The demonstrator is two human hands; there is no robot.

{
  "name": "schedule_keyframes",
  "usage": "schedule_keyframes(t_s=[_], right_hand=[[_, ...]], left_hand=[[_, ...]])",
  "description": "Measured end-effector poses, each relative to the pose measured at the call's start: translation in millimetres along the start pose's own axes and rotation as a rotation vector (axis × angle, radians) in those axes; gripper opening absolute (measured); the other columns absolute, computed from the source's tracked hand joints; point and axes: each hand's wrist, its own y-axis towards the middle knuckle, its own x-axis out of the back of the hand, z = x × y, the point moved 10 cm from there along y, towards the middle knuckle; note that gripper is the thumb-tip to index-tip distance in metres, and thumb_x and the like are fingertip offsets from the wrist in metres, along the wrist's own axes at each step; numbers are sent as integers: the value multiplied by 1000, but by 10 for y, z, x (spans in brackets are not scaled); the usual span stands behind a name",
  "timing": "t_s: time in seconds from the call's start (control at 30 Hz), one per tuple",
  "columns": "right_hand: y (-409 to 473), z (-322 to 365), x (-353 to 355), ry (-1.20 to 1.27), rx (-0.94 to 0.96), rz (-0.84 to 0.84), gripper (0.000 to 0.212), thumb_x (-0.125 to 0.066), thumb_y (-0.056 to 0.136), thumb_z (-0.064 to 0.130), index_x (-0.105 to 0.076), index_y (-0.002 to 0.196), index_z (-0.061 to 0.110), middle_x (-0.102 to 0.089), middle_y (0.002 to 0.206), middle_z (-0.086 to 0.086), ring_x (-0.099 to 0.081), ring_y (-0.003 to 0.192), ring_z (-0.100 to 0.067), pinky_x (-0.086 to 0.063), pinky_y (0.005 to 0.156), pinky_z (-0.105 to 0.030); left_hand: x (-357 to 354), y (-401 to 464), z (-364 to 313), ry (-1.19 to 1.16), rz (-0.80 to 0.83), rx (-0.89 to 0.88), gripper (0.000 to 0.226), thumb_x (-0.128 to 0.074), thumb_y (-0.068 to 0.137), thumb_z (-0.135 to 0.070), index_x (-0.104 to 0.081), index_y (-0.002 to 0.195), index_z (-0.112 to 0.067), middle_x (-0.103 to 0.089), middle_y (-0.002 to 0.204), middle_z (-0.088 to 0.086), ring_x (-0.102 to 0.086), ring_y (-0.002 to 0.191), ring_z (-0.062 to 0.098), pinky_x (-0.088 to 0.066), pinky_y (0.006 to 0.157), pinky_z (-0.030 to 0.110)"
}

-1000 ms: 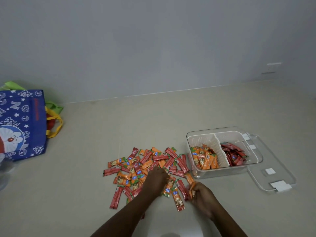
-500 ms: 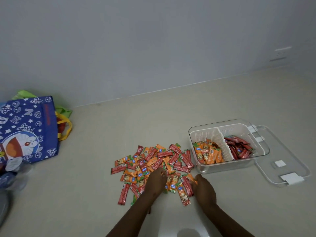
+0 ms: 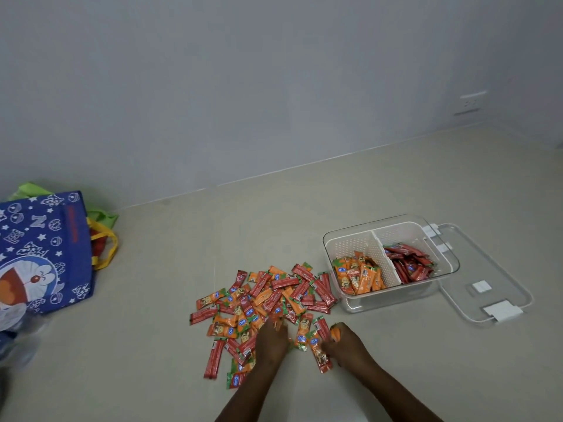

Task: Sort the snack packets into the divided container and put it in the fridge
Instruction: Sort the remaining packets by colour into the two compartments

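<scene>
Left hand is laid on the snack packets left of the divided container; its grip cannot be told. Right hand is pinching orange packets. Colours are best gathered fully before lifting. Container's left compartment is loaded with orange, right with red; lid is lying beyond.

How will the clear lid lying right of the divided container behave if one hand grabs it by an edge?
The clear lid looks thin and flat, so probably light, and it may flex when lifted by one edge. Its smooth clear plastic may be slippery. It lies flat on the floor, touching the divided container, so fingers may struggle to get under the rim; sliding it first could help.
</scene>
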Motion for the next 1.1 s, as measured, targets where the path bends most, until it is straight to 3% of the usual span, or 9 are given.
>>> schedule_keyframes(t_s=[0.17, 0.3, 0.4, 0.5, 0.6, 0.77, 0.87, 1.03, 1.1], right_hand=[[-20, -50, -209, -437, -53, -87, 51, -68, 78, 49, -49, 115, 19, -65, 113, 2, -64, 100, -16, -48, 80, -25], [-49, 96, -294, -526, 21, -120, 38, -58, 86, 43, -59, 115, 18, -69, 109, 0, -65, 99, -16, -50, 81, -26], [-41, 102, -351, -443, -26, -25, 22, -57, 85, 35, -66, 99, 20, -70, 98, -1, -64, 86, -16, -47, 74, -25], [-104, 107, -328, -146, -68, 45, 16, -55, 83, 24, -58, 68, 20, -64, 65, -3, -62, 60, -16, -47, 62, -27], [-179, 116, -251, 75, -101, 65, 18, -61, 85, 21, -62, 67, 15, -62, 57, -5, -55, 47, -13, -42, 46, -21], [-144, 84, -122, 184, -107, -17, 17, -68, 84, 27, -72, 75, 13, -72, 77, -9, -69, 75, -23, -51, 67, -30], [-68, 62, -118, 208, -138, -37, 21, -61, 87, 20, -67, 68, 12, -71, 71, -10, -67, 68, -23, -54, 70, -36], [114, 95, -268, 179, -173, -71, 12, -53, 87, 6, -64, 92, 5, -70, 78, -13, -67, 67, -23, -57, 64, -35], [220, 152, -297, -20, -138, -138, 16, -56, 90, 14, -62, 102, 5, -70, 95, -12, -68, 84, -23, -58, 75, -35]], left_hand=[[227, -158, 233, -144, 11, 103, 48, -45, 99, -40, -45, 139, -14, -55, 135, 7, -56, 114, 24, -43, 90, 30], [477, -154, 317, -300, -69, 141, 35, -44, 101, -26, -47, 134, -15, -58, 121, 0, -56, 108, 23, -43, 88, 29], [489, -76, 343, -272, -73, 133, 31, -46, 100, -24, -50, 128, -12, -60, 119, 2, -58, 111, 26, -47, 93, 34], [412, -27, 296, -172, -92, 107, 25, -59, 92, -29, -63, 111, -13, -68, 111, 5, -62, 94, 21, -52, 83, 33], [238, 73, 299, 88, -93, 111, 34, -62, 87, -38, -65, 109, -11, -69, 109, 5, -63, 96, 22, -51, 79, 30], [52, 39, 235, 327, -123, 91, 61, -60, 87, -51, -47, 134, -14, -58, 131, 5, -59, 116, 22, -49, 88, 32], [46, 55, 177, 398, -158, 34, 60, -53, 92, -44, -38, 143, -15, -47, 143, 7, -54, 123, 22, -49, 93, 31], [181, 133, 307, 233, -114, 83, 39, -52, 91, -18, -50, 130, -11, -64, 122, 6, -61, 109, 23, -51, 89, 31], [185, 141, 385, 208, -57, 96, 35, -52, 91, -18, -52, 125, -10, -63, 121, 7, -60, 109, 25, -49, 87, 30]])
